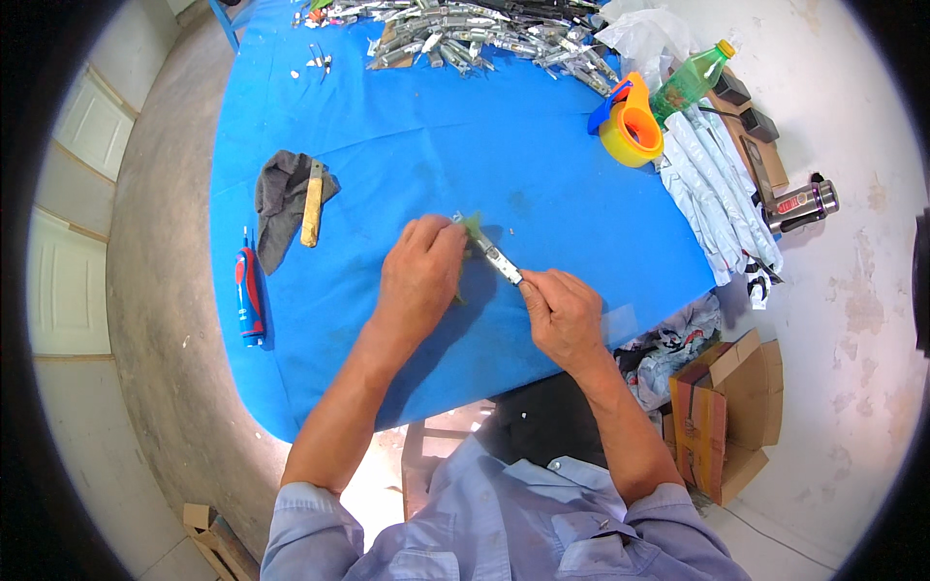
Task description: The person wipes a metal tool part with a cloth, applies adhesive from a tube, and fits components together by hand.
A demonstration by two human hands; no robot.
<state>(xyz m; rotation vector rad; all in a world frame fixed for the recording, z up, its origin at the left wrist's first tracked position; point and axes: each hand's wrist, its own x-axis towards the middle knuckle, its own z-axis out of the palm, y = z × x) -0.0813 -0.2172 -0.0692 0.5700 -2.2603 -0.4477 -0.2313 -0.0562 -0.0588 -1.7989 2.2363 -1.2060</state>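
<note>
My right hand (pixel 565 312) is closed around the lower end of a slim silver-and-white electric toothbrush inner mechanism (pixel 500 261), held tilted above the blue tablecloth. At its upper end my left hand (pixel 423 263) has its fingers pinched together on a thin, blurred green scrap (pixel 472 229), which lies against the mechanism. The left fingertips are partly hidden. To the left, a red-and-blue electric toothbrush handle (pixel 249 298) rests on the cloth. Above it are a dark grey rag (pixel 280 208) and a tool with a worn yellowish handle (pixel 312 208).
A heap of similar silver mechanisms (pixel 475 34) covers the far edge of the blue table (pixel 387 126). At right are an orange-and-yellow tape dispenser (pixel 632 131), a green bottle (pixel 693 82), pale plastic packages (pixel 707 184) and a metal flask (pixel 802 204). An opened cardboard box (pixel 727 416) stands below.
</note>
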